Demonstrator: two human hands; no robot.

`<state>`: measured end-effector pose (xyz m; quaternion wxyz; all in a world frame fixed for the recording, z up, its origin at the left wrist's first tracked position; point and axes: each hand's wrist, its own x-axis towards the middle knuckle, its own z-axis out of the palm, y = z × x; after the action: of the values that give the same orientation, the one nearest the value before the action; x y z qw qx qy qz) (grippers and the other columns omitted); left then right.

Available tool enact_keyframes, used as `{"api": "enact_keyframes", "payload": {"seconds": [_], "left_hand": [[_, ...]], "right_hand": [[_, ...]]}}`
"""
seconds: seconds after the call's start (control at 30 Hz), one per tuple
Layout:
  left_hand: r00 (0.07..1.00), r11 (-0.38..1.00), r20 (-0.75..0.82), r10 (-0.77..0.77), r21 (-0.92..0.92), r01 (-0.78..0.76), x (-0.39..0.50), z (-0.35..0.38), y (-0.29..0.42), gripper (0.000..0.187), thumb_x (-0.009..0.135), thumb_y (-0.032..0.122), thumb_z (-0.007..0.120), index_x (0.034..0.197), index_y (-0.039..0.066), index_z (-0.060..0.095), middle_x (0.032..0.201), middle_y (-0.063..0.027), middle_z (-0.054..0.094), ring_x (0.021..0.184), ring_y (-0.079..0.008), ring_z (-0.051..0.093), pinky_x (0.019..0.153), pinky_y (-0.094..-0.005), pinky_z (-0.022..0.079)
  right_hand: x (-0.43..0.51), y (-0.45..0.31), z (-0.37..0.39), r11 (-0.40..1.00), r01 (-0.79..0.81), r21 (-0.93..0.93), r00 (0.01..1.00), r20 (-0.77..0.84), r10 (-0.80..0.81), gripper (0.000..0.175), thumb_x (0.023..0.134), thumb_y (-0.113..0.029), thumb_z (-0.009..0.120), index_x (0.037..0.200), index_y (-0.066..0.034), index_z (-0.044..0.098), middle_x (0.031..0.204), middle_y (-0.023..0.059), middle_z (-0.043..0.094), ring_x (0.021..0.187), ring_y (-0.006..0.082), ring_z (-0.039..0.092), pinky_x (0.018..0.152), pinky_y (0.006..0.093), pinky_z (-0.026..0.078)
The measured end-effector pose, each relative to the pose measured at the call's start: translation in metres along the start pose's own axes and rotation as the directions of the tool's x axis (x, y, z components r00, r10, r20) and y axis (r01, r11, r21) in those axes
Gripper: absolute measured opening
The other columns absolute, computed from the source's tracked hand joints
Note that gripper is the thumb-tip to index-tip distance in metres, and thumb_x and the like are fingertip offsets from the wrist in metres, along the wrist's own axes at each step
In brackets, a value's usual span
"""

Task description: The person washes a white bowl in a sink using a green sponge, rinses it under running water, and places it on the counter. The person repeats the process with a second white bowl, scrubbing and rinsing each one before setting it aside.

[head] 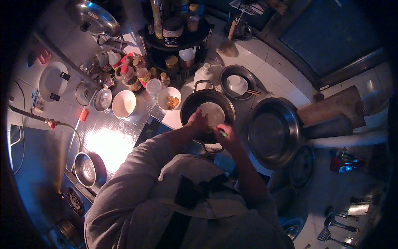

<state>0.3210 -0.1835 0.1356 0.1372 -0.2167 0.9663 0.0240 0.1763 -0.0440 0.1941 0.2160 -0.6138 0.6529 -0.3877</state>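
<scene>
A dark two-handled pot stands before me. Over its inside lies a pale round thing, a bowl or a disc; which one I cannot tell. My left hand is at its left side, fingers curled down and partly hidden, so its grip is unclear. My right hand is closed around a small tool with a green handle, at the pot's near right rim. The working end of that tool is lost in shadow.
Left of the pot are a white bowl with orange-brown food and another white bowl. Seasoning bottles crowd behind. A large metal basin stands right, below a smaller basin holding a bowl and chopsticks.
</scene>
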Motion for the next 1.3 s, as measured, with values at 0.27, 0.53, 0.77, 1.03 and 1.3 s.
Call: {"api": "enact_keyframes", "payload": {"seconds": [0.27,0.53,0.77,1.03,1.3], "left_hand": [[0.961,0.993,0.271,0.054,0.086,-0.080,-0.001,-0.013,-0.014,0.048,0.103,0.023,0.046,0.142,-0.003,0.057,0.137,-0.0234,0.064,0.131,-0.0348,0.060,0.114,-0.0535,0.038],[0.991,0.990,-0.038,0.129,0.060,-0.126,-0.006,0.018,0.003,0.030,0.096,0.025,0.058,0.113,0.011,0.077,0.118,-0.0111,0.074,0.116,-0.0324,0.067,0.109,-0.0546,0.041],[0.986,0.942,0.093,0.142,0.295,-0.163,-0.014,-0.012,-0.020,0.030,0.095,0.027,0.059,0.115,0.012,0.076,0.117,-0.0107,0.074,0.119,-0.0300,0.065,0.114,-0.0539,0.036],[0.983,0.996,0.170,0.067,0.044,-0.075,-0.004,-0.013,0.009,0.033,0.097,0.031,0.056,0.113,0.012,0.077,0.121,-0.0101,0.072,0.120,-0.0288,0.063,0.109,-0.0477,0.038],[0.943,0.960,0.305,0.130,0.200,-0.197,0.010,-0.016,-0.019,0.039,0.103,0.026,0.049,0.129,0.008,0.071,0.134,-0.0159,0.067,0.129,-0.0325,0.059,0.116,-0.0523,0.035]], "right_hand": [[0.003,0.003,-0.022,0.992,0.015,-0.122,0.999,0.039,-0.011,0.023,0.090,-0.025,0.074,0.101,-0.0049,0.073,0.103,0.0141,0.071,0.089,0.0345,0.070,0.074,0.0414,0.056],[-0.001,0.007,0.010,0.980,-0.181,0.081,0.981,-0.051,0.185,0.023,0.094,-0.024,0.071,0.101,-0.0020,0.073,0.090,0.0175,0.072,0.086,0.0334,0.072,0.079,0.0398,0.056],[-0.007,0.006,-0.009,0.979,0.148,-0.143,0.989,-0.002,-0.150,0.023,0.092,-0.025,0.072,0.099,-0.0029,0.073,0.094,0.0155,0.072,0.089,0.0353,0.071,0.081,0.0423,0.056],[0.015,-0.006,0.000,0.967,-0.250,0.040,0.966,0.074,0.247,0.024,0.093,-0.025,0.072,0.099,-0.0020,0.074,0.096,0.0159,0.073,0.090,0.0340,0.071,0.081,0.0403,0.056],[-0.004,-0.020,-0.020,0.983,0.014,-0.181,0.991,0.133,0.011,0.026,0.091,-0.029,0.075,0.099,-0.0041,0.074,0.096,0.0163,0.073,0.091,0.0343,0.070,0.079,0.0386,0.055]]}}
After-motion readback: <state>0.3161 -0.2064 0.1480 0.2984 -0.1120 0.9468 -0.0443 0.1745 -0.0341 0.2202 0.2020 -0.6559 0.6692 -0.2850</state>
